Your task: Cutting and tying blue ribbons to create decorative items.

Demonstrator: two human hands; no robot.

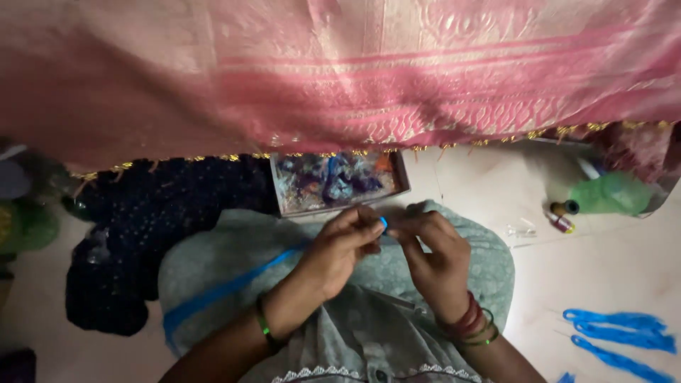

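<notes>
Grey-green patterned cloth covers the person's lap at the bottom of the view, with a scalloped white trim along its near edge. Both forearms rise from there. On the left wrist sits a thin green bangle; on the right wrist, a stack of red and green bangles.

Over the lap the two hands meet. The left hand has its thumb and fingers pinched shut on a bright blue thread, with a small blue end showing at the fingertips. From that pinch the thread runs down and away to the person's left, across the lap cloth. The right hand presses its fingertips together right against the left hand's, at the same blue end, so its grip is closed on the thread too.

Just beyond the hands lies a shallow rectangular tray filled with mixed coloured scraps, blue and purple among them. A dark navy fabric is heaped on the floor to the left. A pink sari with woven gold border and small gold tassels hangs across the whole top.

On the pale floor to the right stand small thread spools near a green plastic bag, and further right lie loose bundles of blue thread.
</notes>
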